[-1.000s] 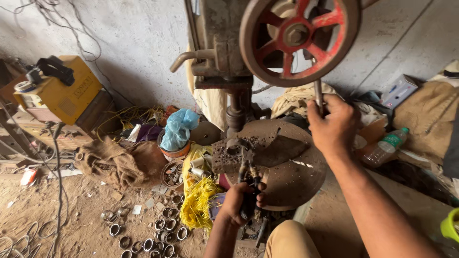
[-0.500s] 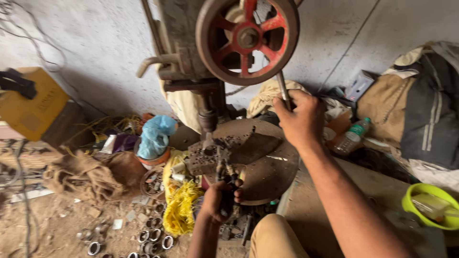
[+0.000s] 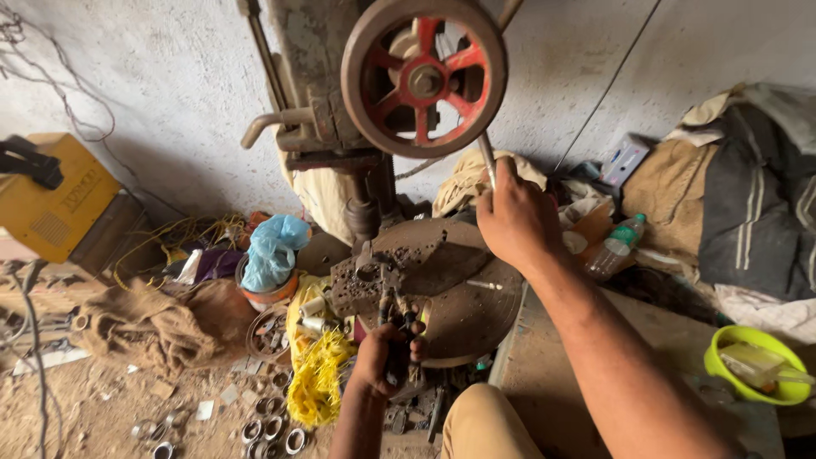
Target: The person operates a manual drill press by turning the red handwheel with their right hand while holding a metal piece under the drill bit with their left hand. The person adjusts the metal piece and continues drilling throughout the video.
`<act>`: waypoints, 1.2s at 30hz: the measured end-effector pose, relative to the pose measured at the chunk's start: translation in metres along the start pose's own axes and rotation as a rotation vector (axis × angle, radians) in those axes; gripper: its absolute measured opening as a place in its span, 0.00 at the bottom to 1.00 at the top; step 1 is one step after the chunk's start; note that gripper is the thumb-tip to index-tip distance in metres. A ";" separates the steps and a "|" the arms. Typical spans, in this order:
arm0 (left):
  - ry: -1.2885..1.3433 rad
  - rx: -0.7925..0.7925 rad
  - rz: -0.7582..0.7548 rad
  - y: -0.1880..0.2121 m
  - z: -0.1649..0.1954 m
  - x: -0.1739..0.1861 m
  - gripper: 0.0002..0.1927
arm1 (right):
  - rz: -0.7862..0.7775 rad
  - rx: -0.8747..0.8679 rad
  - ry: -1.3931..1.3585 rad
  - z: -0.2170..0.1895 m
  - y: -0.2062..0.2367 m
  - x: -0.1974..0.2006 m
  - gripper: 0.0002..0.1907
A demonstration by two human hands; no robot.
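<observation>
The round cast-iron pulley wheel (image 3: 423, 78) on the drill press has a rust-brown rim and red spokes. Below it, the round metal worktop (image 3: 463, 297) is dark brown, speckled with grey-black swarf. Left of the wheel, a boxy metal machine (image 3: 53, 204) is yellow with a black handle. Below and left of the wheel lie a crumpled light-blue plastic bag (image 3: 274, 246), a tan burlap sack (image 3: 149, 327) and a bright yellow tangle of cord (image 3: 316, 382). Right of the wheel, a round plastic bowl (image 3: 765, 387) is lime green, and a clear plastic bottle (image 3: 619, 246) has a green cap.
</observation>
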State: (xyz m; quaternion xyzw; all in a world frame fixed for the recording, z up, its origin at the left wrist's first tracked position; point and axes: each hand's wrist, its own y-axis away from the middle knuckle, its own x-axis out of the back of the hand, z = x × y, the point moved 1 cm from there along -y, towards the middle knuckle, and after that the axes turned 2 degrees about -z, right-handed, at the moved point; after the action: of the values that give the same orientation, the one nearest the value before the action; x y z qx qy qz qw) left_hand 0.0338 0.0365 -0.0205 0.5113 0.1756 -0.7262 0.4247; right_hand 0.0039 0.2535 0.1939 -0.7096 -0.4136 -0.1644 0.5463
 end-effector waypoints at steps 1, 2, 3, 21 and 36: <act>-0.010 -0.019 0.036 0.002 0.000 0.001 0.13 | 0.003 0.048 0.086 0.001 0.002 -0.003 0.10; -0.019 -0.040 0.064 0.000 0.001 0.002 0.15 | 0.011 0.102 0.176 0.001 0.002 -0.007 0.13; -0.025 -0.062 0.099 0.001 0.001 0.003 0.18 | 0.071 0.081 0.139 0.002 0.005 -0.013 0.11; -0.014 -0.049 0.077 0.004 0.001 0.001 0.14 | -0.124 -0.320 -0.832 -0.004 0.006 -0.007 0.06; 0.025 -0.025 0.055 -0.003 -0.003 0.022 0.22 | 0.254 0.094 -0.278 0.002 0.008 -0.029 0.06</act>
State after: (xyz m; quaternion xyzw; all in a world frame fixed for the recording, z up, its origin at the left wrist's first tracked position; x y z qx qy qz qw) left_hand 0.0302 0.0308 -0.0418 0.5199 0.1758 -0.7053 0.4488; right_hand -0.0080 0.2432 0.1677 -0.7458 -0.3992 0.0249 0.5327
